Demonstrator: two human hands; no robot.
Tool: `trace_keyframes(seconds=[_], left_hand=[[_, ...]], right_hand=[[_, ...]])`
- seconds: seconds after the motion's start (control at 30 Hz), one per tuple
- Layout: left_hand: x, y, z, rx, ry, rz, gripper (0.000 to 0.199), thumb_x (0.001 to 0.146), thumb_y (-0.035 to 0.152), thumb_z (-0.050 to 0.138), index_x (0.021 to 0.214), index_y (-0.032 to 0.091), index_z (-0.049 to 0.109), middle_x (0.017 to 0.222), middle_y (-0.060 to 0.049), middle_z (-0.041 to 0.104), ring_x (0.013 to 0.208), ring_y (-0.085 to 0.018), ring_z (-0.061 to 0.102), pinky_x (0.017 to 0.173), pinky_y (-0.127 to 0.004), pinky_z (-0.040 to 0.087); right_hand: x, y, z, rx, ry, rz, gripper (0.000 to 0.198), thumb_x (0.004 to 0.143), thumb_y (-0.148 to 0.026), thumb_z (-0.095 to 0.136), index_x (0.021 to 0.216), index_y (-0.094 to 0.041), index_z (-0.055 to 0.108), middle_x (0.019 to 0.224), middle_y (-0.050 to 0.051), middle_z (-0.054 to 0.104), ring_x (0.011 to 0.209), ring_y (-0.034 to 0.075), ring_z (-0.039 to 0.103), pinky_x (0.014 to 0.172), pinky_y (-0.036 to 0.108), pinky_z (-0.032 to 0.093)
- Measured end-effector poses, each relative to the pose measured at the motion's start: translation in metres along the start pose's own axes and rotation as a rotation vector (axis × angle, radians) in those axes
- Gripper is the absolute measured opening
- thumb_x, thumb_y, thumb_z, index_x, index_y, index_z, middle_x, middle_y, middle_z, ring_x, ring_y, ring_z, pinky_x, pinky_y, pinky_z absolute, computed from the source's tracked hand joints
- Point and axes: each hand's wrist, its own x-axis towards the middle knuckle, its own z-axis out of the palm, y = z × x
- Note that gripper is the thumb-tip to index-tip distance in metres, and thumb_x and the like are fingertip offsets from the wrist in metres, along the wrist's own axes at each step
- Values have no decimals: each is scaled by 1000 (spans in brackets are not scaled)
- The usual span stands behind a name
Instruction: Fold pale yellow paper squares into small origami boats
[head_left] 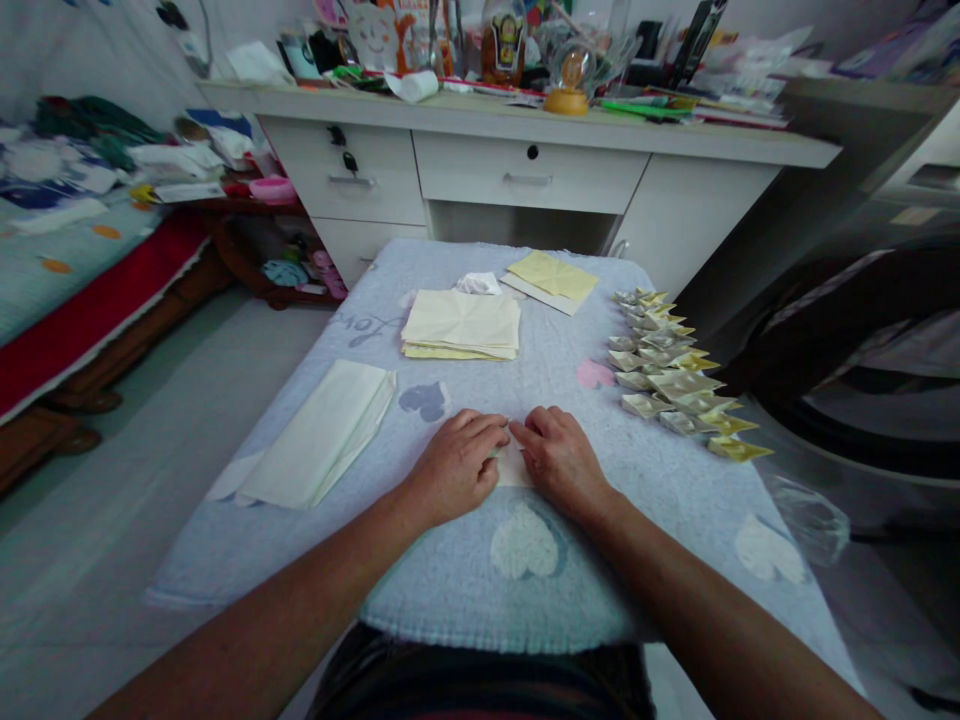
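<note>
A small pale piece of paper (pixel 514 468) lies on the cloth-covered table in front of me, mostly hidden by my hands. My left hand (pixel 461 462) has its fingers bent together over the paper's left part. Over its right part, my right hand (pixel 562 455) is closed in the same way, thumb and fingertips at the upper edge. The two hands nearly meet at the fingertips. Beyond them sits a stack of cream and yellow paper squares (pixel 461 322). Folded paper boats (pixel 679 385) stand in rows to the right.
Larger folded white sheets (pixel 322 435) lie at the left of the table. Farther back are a yellow sheet on a white one (pixel 553 278) and a crumpled white tissue (pixel 478 284). A white desk (pixel 525 170) with cluttered top stands behind. Clear plastic (pixel 810 520) hangs at the right edge.
</note>
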Motion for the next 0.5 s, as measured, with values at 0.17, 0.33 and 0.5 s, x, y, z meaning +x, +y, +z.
trace_keyframes(seconds=[0.17,0.33,0.5], left_hand=[[5,1,-4,-17,-32,-19,44,76,8,48,119,18,51,120,-9,61,108,-25,53,97,-43,44],[4,-1,3,-14,1,-39,62,74,8,49,134,15,36,124,-12,59,112,-27,51,99,-45,43],[4,-2,7,3,19,-13,82,71,7,50,146,17,17,133,-12,56,113,-27,50,100,-47,42]], right_hand=[[-1,0,2,-50,-24,1,22,92,-20,53,109,-17,67,91,8,59,84,22,45,74,35,35],[-1,-1,2,-69,-52,8,24,91,-19,54,112,-18,65,93,8,58,86,23,44,74,35,33],[-2,-2,4,-75,-44,11,26,90,-19,53,114,-17,64,94,9,57,86,23,43,74,35,31]])
